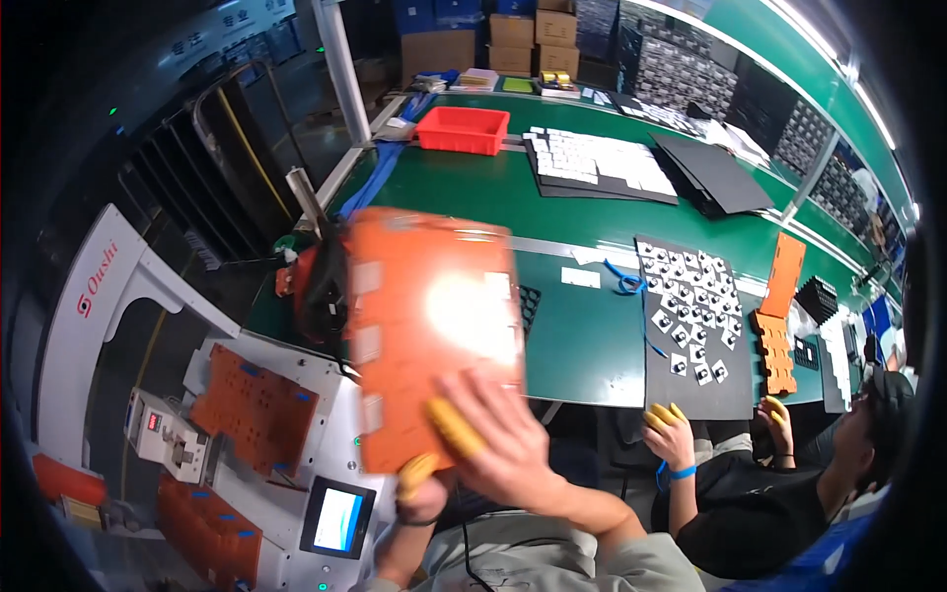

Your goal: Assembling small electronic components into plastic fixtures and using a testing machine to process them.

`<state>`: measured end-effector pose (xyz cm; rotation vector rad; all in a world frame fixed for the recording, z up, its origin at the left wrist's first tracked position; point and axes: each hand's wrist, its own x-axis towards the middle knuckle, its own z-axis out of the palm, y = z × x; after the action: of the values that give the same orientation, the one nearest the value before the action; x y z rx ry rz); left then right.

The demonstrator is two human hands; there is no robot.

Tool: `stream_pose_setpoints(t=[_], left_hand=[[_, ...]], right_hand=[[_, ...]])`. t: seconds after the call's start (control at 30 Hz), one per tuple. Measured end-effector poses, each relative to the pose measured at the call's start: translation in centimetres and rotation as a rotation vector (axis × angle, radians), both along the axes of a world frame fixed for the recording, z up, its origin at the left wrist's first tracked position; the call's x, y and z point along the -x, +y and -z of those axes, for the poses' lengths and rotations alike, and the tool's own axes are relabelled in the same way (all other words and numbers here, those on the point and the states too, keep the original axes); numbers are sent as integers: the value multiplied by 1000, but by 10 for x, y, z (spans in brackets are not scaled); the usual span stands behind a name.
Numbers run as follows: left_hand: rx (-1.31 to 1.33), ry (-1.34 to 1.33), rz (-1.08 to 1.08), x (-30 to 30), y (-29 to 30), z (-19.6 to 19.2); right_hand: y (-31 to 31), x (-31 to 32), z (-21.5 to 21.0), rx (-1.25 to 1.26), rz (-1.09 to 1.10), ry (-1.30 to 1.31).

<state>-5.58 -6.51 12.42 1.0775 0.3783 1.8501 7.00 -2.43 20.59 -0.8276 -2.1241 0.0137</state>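
An orange rectangular panel [434, 286] with notched edges is held up in front of me, a bright glare on its face. My left hand [422, 488] is closed on its lower edge, with yellow covers on its digits. My right hand [493, 439] lies across the lower right of the panel, fingers stretched out, also with a yellow cover. Left of the panel, a white machine [286, 395] bears an orange perforated plate [258, 409]. A second orange plate [209, 533] sits nearer to me. Both plates carry small blue pieces.
A small screen [336, 518] is on the machine. On the green bench [582, 345] are a red bin [464, 130], a black board with several small parts [691, 306] and white sheets [602, 163]. At right a co-worker [799, 503] sits with both hands by the bench edge.
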Motion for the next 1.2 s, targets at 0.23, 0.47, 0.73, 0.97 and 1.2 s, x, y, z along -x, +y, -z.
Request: stream_pose_setpoints(t=[0.23,0.47,0.73,0.97,1.2], left_hand=[[725,-465,578,-131,77,65],[748,-482,542,-160,96,119],[787,-486,473,-155,112,156],[795,-372,544,-146,109,167],[607,292,326,-104,113,154]], right_hand=[[3,-110,74,117,522,-145],[21,-142,120,159,492,-174],[42,-148,157,178,419,-204],[46,-156,147,207,345,-272],[47,-183,158,222,310,-267]])
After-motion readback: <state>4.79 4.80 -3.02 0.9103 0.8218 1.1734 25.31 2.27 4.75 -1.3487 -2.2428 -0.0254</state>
